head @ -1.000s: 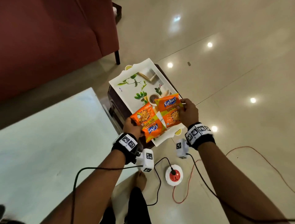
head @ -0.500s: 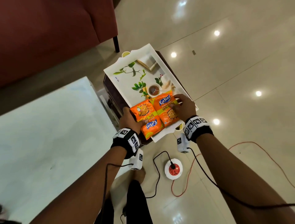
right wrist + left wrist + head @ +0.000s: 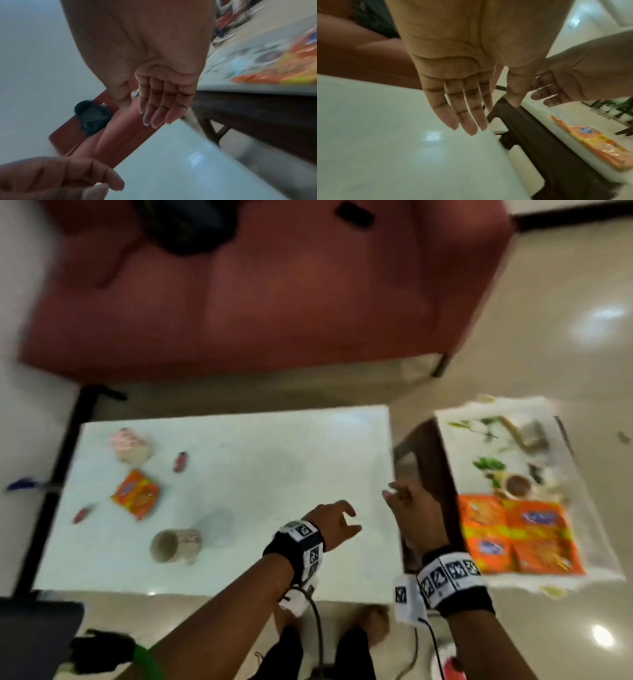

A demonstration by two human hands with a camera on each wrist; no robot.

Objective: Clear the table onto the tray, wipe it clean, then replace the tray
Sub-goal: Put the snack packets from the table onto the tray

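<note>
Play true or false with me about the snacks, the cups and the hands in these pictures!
1. Both hands are empty. True: the left hand and the right hand have loose fingers and hold nothing.
2. Orange snack packets lie on the tray. True.
3. The white table has nothing left on it. False: a cup on its side, another cup, one orange packet and two small red things are there.
4. The tray sits on the red sofa. False: it rests on a dark wooden stand beside the table.
5. The left hand is gripping a cup. False: it hovers over a bare part of the table.
</note>
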